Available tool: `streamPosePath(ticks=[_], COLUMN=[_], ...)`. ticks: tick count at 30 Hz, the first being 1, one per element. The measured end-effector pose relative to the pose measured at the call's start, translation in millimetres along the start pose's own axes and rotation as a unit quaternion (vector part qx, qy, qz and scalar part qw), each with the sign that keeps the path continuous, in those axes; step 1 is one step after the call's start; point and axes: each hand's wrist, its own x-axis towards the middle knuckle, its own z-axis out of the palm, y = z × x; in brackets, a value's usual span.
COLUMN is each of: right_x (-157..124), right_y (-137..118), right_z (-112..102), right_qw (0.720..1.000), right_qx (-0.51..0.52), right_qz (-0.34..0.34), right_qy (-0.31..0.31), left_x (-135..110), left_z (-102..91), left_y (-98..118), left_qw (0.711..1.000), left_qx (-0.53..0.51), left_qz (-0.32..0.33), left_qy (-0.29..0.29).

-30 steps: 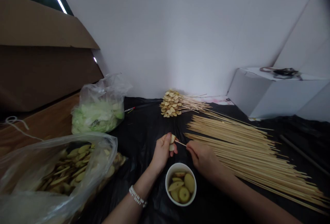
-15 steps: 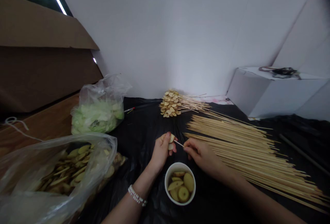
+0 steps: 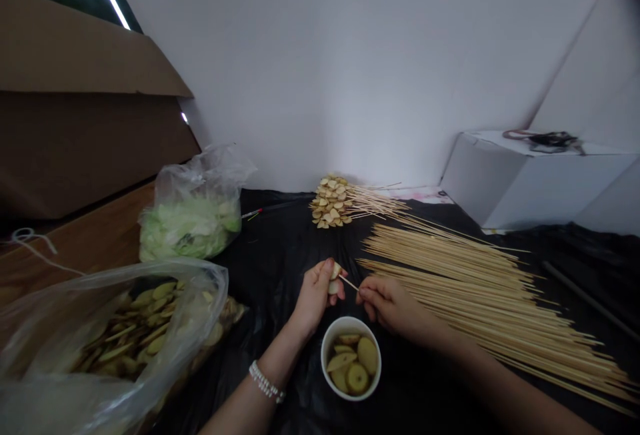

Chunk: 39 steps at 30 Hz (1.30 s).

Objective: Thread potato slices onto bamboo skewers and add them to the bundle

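My left hand (image 3: 315,291) is closed around pale potato slices (image 3: 334,277), partly covered by its fingers. A thin wooden skewer (image 3: 349,282) runs from the slices to my right hand (image 3: 383,298), whose fingertips pinch it. Just below both hands stands a white tub (image 3: 325,369) with several potato slices (image 3: 357,377) inside. Farther back lies a pile of skewered potato slices (image 3: 331,203), their sticks pointing right. Beside my right forearm, many bare bamboo skewers (image 3: 480,295) are spread out on the black plastic sheet (image 3: 280,248).
At the left, an open clear bag (image 3: 200,301) holds more slices. Behind it is a tied bag of pale green vegetable pieces (image 3: 193,221). A cardboard box (image 3: 75,148) stands at far left, a white box (image 3: 515,181) at back right, before the white wall (image 3: 350,68).
Both hands stay nearly where they were, still holding the slices and skewer. My right hand has shifted very slightly right and down; the view has moved a little.
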Motion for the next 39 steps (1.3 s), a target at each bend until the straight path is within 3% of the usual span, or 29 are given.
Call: streamPosePath(ticks=[2,7,10,12,15,18,21,23,26,30,33,36,39], right_x=[1,0,-3,-4,-4,-3,-1,1,0,-3,-4,-3,-1], right_y=[0,2,3,2,-2,-5,-5,-2,4,5,-1,-6,-5], right_z=[-1,-2,0,0,-1,-5,-8,-8,-5,-1,0,-2,-5], right_qw=[1.000,0.966,0.944,0.944,0.969,0.998,1.000,0.998,0.965,0.938,0.964,0.998,1.000], right_qx=[-0.007,-0.180,-0.262,-0.271,-0.195,-0.045,0.017,-0.038,-0.175,-0.273,-0.204,-0.050,0.010], right_qz=[0.000,-0.115,-0.140,-0.133,-0.108,-0.036,0.015,-0.027,-0.126,-0.155,-0.126,-0.035,0.008], right_qy=[0.009,0.144,0.143,0.132,0.107,0.024,-0.018,0.046,0.148,0.146,0.114,0.029,-0.012], left_x=[1,4,4,4,2,1,2,3,4,4,2,2,2], left_z=[-0.4,-4.1,-5.2,-4.6,-2.7,-1.2,-1.8,-3.3,-5.5,-4.7,-2.2,-0.7,-2.4], left_y=[0,-1,-2,-2,-3,-2,-2,-3,-3,-3,-3,-3,-2], left_qw=[1.000,0.999,0.999,0.999,0.999,0.999,1.000,0.999,0.998,0.998,0.998,0.999,0.999], left_qx=[0.000,-0.006,-0.015,-0.019,-0.024,-0.029,-0.030,-0.029,-0.038,-0.055,-0.056,-0.047,-0.034], left_qz=[0.000,0.007,0.004,0.002,0.003,0.000,0.003,0.007,0.006,0.001,-0.002,-0.004,-0.007], left_qy=[0.004,0.048,0.045,0.035,0.027,0.012,0.008,0.022,0.043,0.032,0.023,0.014,0.012])
